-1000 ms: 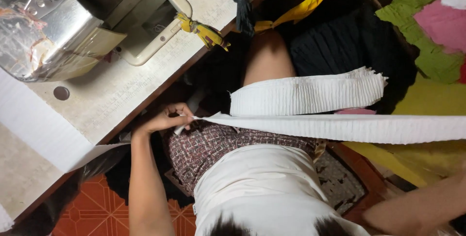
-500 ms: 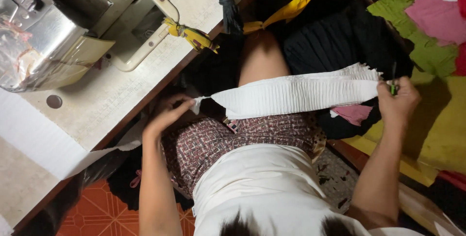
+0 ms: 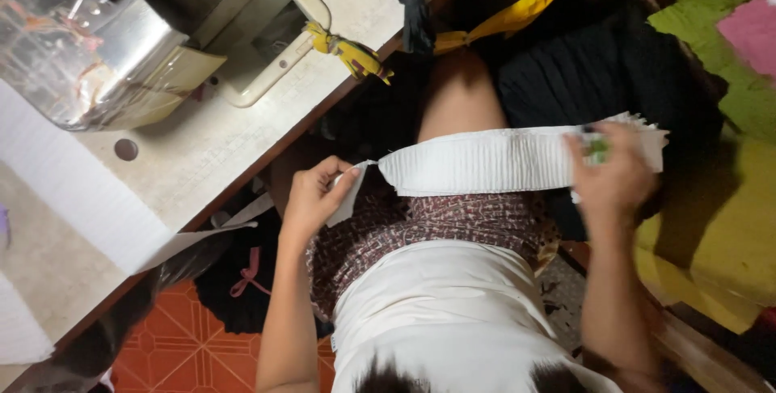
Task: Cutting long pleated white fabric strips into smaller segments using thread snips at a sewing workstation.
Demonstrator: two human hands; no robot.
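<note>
I am stretching the white pleated strip (image 3: 485, 162) flat across my lap just off the edge of the bench (image 3: 242, 138), my left hand (image 3: 317, 197) pinched shut on its loose end nearest the bench and my right hand (image 3: 613, 173) closed over its far end together with a small green thing that is too blurred to make out. To my mind this is the straightening step, and the next move calls for even tension so the pleats stay aligned. The sewing machine (image 3: 97, 45) sits on the bench beyond the strip, the heap of green and pink fabric (image 3: 727, 45) lies past my right hand, and the yellow clip (image 3: 352, 52) at the bench edge could snag the strip.
</note>
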